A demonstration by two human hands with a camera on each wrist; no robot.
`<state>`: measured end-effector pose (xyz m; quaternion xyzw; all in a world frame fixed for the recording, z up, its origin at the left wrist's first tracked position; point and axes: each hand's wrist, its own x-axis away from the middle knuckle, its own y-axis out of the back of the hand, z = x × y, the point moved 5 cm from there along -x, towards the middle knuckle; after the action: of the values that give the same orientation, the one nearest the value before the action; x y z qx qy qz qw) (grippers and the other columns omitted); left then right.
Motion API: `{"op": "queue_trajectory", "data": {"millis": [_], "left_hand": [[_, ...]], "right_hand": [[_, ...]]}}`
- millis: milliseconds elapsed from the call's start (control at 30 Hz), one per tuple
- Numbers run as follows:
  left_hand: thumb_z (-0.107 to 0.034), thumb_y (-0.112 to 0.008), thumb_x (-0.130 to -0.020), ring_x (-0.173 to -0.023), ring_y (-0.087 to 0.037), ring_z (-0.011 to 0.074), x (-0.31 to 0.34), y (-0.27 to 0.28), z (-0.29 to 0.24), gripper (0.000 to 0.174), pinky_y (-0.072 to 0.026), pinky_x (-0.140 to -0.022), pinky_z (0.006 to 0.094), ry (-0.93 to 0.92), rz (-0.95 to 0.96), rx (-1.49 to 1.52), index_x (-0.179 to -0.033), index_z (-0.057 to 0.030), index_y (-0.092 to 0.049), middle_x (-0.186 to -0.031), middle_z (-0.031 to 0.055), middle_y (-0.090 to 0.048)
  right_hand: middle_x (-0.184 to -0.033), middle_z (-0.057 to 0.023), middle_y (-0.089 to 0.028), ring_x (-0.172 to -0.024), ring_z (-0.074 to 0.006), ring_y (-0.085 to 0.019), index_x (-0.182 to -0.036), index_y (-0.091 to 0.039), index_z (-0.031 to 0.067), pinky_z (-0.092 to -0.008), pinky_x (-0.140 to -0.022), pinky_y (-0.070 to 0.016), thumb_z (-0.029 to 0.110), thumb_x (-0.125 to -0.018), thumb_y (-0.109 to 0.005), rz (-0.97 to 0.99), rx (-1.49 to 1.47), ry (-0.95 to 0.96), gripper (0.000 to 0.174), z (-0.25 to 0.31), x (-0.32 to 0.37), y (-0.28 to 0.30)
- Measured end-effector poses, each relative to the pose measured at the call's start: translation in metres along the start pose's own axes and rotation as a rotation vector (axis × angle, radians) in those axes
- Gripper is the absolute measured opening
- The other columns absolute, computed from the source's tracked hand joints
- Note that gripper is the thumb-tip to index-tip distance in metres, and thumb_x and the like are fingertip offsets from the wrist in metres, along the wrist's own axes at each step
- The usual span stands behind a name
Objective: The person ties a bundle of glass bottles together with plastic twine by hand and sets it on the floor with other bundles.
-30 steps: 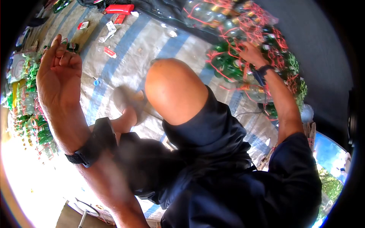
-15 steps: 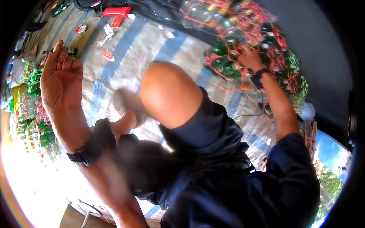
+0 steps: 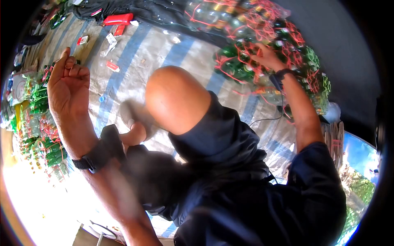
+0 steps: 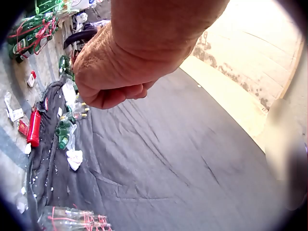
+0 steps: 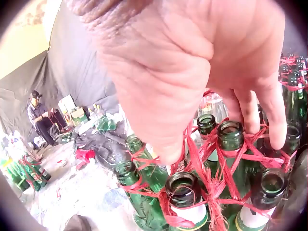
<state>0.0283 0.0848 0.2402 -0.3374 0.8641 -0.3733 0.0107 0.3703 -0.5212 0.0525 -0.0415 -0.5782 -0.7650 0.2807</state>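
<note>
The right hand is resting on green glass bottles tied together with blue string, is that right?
Not quite: the string is red, not blue. The right wrist view shows the right hand touching green glass bottles bound at the necks with red string.

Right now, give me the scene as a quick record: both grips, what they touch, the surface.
left grip: raised, fingers curled, nothing visible in it
right grip: fingers resting among the necks of the bottles
bottles: green glass, mouths open, bundled with red string
surface: striped tarp
posture: knee raised between the arms
clutter: red object at the tarp's far edge
</note>
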Motion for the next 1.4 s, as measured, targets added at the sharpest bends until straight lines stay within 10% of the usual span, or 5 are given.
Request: {"op": "queue_trajectory", "data": {"millis": [633, 900, 1167, 1300, 1400], "left_hand": [[-0.009, -0.071, -0.109, -0.074, -0.048, 0.0082, 0.036, 0.019, -0.007, 0.02, -0.0398, -0.071, 0.0264, -0.063, -0.028, -0.058, -0.126, 0.001, -0.072, -0.09, -0.0017, -0.063], [-0.012, -0.067, -0.11, -0.076, -0.048, 0.0086, 0.111, 0.006, -0.008, 0.025, -0.0401, -0.071, 0.0251, 0.022, 0.084, 0.003, -0.132, 0.0009, -0.068, -0.099, 0.0015, -0.066], [-0.014, -0.072, -0.106, -0.074, -0.049, 0.0035, 0.205, -0.045, 0.001, 0.017, -0.0383, -0.072, 0.0223, -0.34, -0.242, -0.937, -0.112, -0.0016, -0.082, -0.075, -0.0082, -0.056], [-0.014, -0.073, -0.105, -0.078, -0.053, 0.0028, 0.219, -0.046, 0.009, 0.019, -0.0396, -0.075, 0.0219, -0.407, -0.273, -0.965, -0.116, 0.0, -0.081, -0.082, -0.0067, -0.064], [-0.028, -0.068, -0.107, -0.12, -0.06, 0.0195, 0.221, -0.041, 0.013, 0.045, -0.0426, -0.114, 0.0356, -0.075, -0.158, -1.163, -0.138, 0.0036, -0.06, -0.131, 0.0105, -0.062]], "right_hand": [[-0.104, -0.0172, -0.076, -0.093, -0.0268, -0.079, -0.113, -0.075, 0.004, -0.0394, -0.082, -0.0635, 0.012, -0.1, -0.076, -0.275, -0.291, 0.308, 0.015, 0.096, 0.184, -0.021], [-0.105, -0.0178, -0.072, -0.094, -0.0326, -0.073, -0.118, -0.072, -0.0029, -0.0431, -0.08, -0.0585, 0.011, -0.101, -0.077, -0.245, -0.436, 0.64, 0.022, 0.228, 0.242, -0.007], [-0.112, -0.0222, -0.065, -0.1, -0.0442, -0.067, -0.132, -0.063, -0.001, -0.0486, -0.086, -0.0554, 0.021, -0.101, -0.078, -0.238, -0.441, 0.816, 0.041, 0.281, 0.266, 0.008], [-0.111, -0.0223, -0.064, -0.1, -0.0447, -0.066, -0.132, -0.063, -0.0018, -0.0498, -0.086, -0.0552, 0.02, -0.101, -0.078, -0.249, -0.408, 0.799, 0.041, 0.279, 0.273, 0.004], [-0.11, -0.0223, -0.062, -0.1, -0.045, -0.065, -0.133, -0.061, -0.0032, -0.05, -0.086, -0.055, 0.019, -0.101, -0.077, -0.275, -0.379, 0.807, 0.041, 0.281, 0.279, 0.005]]}}
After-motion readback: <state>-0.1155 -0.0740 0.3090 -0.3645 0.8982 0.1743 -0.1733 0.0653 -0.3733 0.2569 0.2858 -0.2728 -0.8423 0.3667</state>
